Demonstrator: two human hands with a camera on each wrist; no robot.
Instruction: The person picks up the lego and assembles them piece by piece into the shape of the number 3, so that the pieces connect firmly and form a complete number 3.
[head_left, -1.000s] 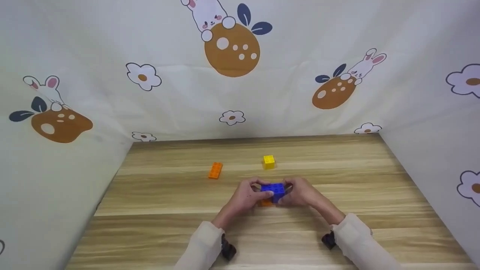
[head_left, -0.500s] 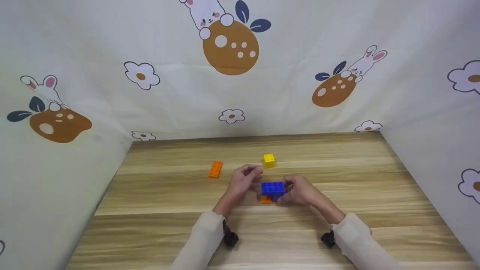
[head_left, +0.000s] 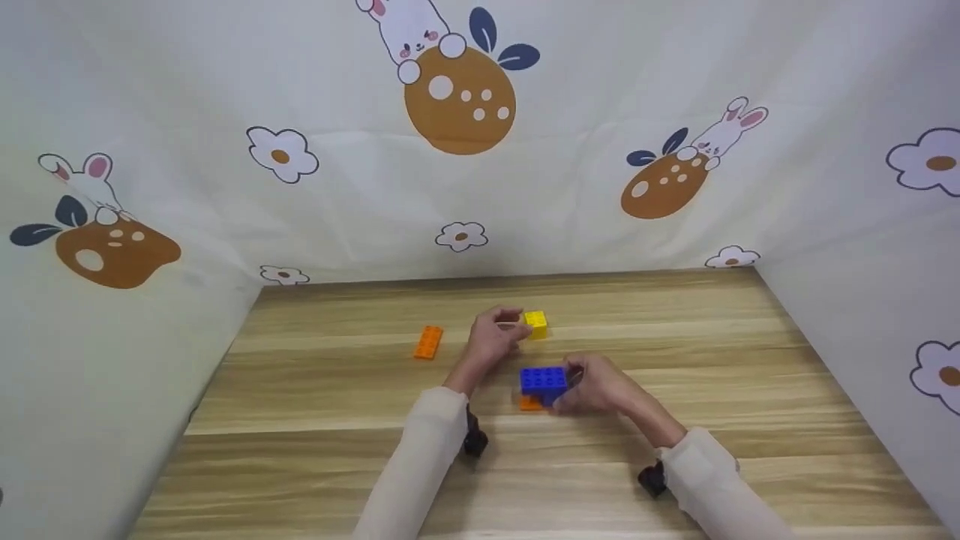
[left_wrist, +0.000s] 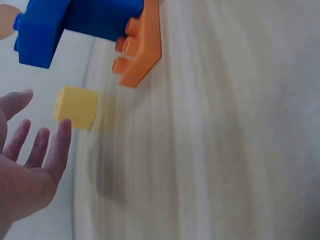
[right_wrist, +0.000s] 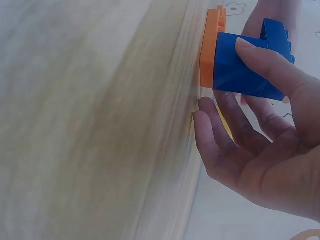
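My right hand grips a small stack of toy building blocks from its right side, the thumb lying on the blue faces in the right wrist view. At the bottom of the stack is a flat orange block with bare studs on its left end. A blue block sits on it, and another blue block on top juts out to the left. My left hand is right beside a yellow block, thumb and fingers apart and nothing held.
A loose flat orange block lies left of my left hand on the wood-grain table. Patterned cloth walls rise along the table's back and sides.
My left hand has let go of the blue block on top and moved forward to the yellow block. My right hand keeps its hold on the stack, nearly still.
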